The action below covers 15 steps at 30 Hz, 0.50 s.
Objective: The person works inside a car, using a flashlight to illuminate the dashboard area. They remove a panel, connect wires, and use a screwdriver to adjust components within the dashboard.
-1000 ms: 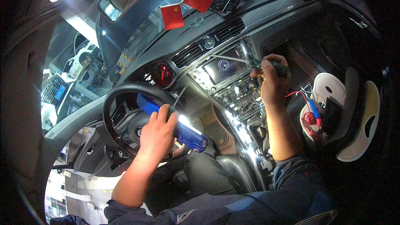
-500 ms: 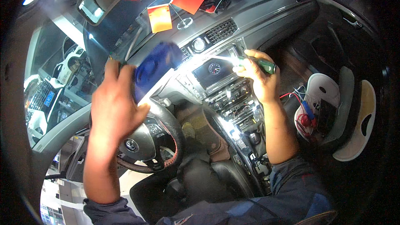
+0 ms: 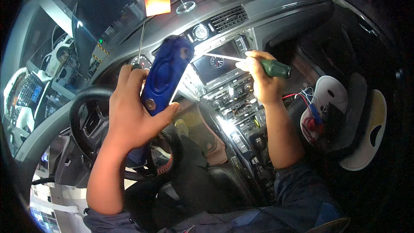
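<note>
My left hand (image 3: 136, 108) is wrapped round a blue handheld work light (image 3: 163, 75), raised over the steering wheel (image 3: 84, 114). Its bright glow falls on the centre of the dashboard. A thin metal shaft (image 3: 142, 43) sticks up beside the fingers of that hand; its lower end is partly hidden. In my right hand (image 3: 266, 80) is a screwdriver with a green handle (image 3: 276, 68). The screwdriver's bright shaft points left across the dark screen (image 3: 217, 62), toward the screen's upper left edge. Whether the tip touches the dashboard I cannot tell.
Below the screen the centre console (image 3: 235, 103) is stripped of trim, with inner parts exposed. Two small red flags on a clear stand (image 3: 185, 7) rise from the dashboard top. On the right lie red and white wires (image 3: 308, 99) and a white pad (image 3: 330, 95).
The blue work light has turned more upright in my left hand and shifted slightly right. The screwdriver's tip has swung toward the screen's upper left. The whole view has tilted down a little.
</note>
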Each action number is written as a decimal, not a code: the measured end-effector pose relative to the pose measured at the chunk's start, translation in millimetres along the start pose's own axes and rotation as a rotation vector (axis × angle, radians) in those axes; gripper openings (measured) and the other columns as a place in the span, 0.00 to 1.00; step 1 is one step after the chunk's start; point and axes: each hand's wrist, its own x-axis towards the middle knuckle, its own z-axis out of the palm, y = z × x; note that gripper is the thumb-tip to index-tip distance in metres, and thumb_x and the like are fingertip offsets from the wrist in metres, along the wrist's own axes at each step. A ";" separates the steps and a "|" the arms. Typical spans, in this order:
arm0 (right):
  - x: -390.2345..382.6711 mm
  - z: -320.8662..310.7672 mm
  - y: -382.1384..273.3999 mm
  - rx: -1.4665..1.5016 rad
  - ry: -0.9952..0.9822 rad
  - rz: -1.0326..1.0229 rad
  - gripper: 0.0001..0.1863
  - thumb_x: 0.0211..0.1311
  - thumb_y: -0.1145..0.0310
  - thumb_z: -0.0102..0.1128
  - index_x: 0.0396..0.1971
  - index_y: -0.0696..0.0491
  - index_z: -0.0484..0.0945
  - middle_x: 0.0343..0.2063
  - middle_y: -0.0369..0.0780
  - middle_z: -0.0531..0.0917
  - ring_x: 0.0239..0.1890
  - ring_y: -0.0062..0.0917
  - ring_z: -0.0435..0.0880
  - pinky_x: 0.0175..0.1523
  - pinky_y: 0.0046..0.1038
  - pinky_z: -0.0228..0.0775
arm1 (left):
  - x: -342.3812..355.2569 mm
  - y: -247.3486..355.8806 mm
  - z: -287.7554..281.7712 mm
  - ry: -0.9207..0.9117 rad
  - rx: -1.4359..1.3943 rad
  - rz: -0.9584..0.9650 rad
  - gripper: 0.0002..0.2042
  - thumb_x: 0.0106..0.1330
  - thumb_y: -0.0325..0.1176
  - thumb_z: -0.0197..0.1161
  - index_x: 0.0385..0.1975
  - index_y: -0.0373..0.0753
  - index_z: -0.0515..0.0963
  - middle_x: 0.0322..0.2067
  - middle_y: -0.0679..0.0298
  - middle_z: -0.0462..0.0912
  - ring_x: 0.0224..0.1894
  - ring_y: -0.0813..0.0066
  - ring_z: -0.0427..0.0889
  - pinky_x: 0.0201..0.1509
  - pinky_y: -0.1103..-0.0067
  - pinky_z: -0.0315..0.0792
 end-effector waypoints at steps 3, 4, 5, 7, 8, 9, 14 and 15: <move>3.5 3.7 4.6 -0.137 0.005 0.016 0.09 0.68 0.74 0.69 0.44 0.60 0.84 0.34 0.39 0.87 0.36 0.20 0.88 0.42 0.24 0.82 | -2.2 -4.7 6.9 0.035 -0.005 0.070 0.30 0.45 0.43 0.81 0.44 0.36 0.75 0.41 0.54 0.75 0.41 0.49 0.82 0.44 0.63 0.76; 6.1 3.1 4.4 -0.350 -0.006 -0.045 0.09 0.66 0.73 0.71 0.43 0.58 0.85 0.32 0.37 0.87 0.33 0.17 0.86 0.39 0.24 0.79 | -2.0 -5.6 9.1 0.065 -0.056 0.065 0.29 0.44 0.43 0.82 0.43 0.37 0.75 0.40 0.55 0.75 0.40 0.49 0.82 0.43 0.63 0.76; 7.0 3.0 3.8 -0.493 -0.035 -0.132 0.09 0.65 0.72 0.72 0.43 0.58 0.85 0.31 0.38 0.88 0.32 0.17 0.86 0.38 0.24 0.79 | -2.2 -6.4 9.9 0.065 -0.037 0.080 0.29 0.44 0.43 0.81 0.43 0.37 0.75 0.40 0.55 0.75 0.39 0.49 0.82 0.42 0.64 0.76; 11.9 5.8 4.6 -0.699 -0.092 -0.399 0.09 0.65 0.72 0.72 0.42 0.58 0.85 0.31 0.40 0.88 0.31 0.20 0.87 0.38 0.25 0.79 | -2.4 -6.6 12.6 0.100 -0.024 0.125 0.29 0.44 0.43 0.81 0.42 0.37 0.75 0.39 0.55 0.75 0.38 0.49 0.82 0.42 0.64 0.76; 11.0 9.7 5.9 -0.532 -0.067 -0.199 0.09 0.64 0.71 0.73 0.41 0.58 0.85 0.30 0.42 0.88 0.30 0.22 0.88 0.38 0.26 0.80 | -3.0 -7.0 12.2 0.072 -0.045 0.092 0.30 0.43 0.43 0.81 0.44 0.35 0.75 0.41 0.55 0.75 0.40 0.52 0.81 0.45 0.66 0.75; 11.8 12.8 6.7 -0.501 -0.055 -0.152 0.09 0.64 0.71 0.73 0.41 0.58 0.86 0.30 0.42 0.89 0.29 0.22 0.88 0.38 0.26 0.80 | -3.7 -7.4 11.3 0.044 -0.060 0.063 0.32 0.43 0.43 0.81 0.46 0.34 0.74 0.42 0.54 0.74 0.42 0.54 0.79 0.49 0.69 0.74; 11.1 24.3 7.7 -0.476 -0.017 -0.022 0.09 0.63 0.72 0.74 0.40 0.59 0.86 0.28 0.41 0.89 0.29 0.22 0.89 0.37 0.26 0.81 | -5.2 -8.8 12.8 0.038 -0.039 0.056 0.32 0.43 0.42 0.80 0.46 0.33 0.74 0.42 0.55 0.74 0.43 0.59 0.78 0.52 0.72 0.73; 11.7 26.8 8.6 -0.446 0.004 0.016 0.09 0.62 0.73 0.74 0.40 0.58 0.86 0.28 0.41 0.89 0.30 0.22 0.89 0.37 0.25 0.81 | -5.1 -9.1 13.4 0.057 -0.042 0.073 0.31 0.44 0.43 0.80 0.45 0.34 0.75 0.41 0.55 0.75 0.42 0.55 0.79 0.49 0.69 0.74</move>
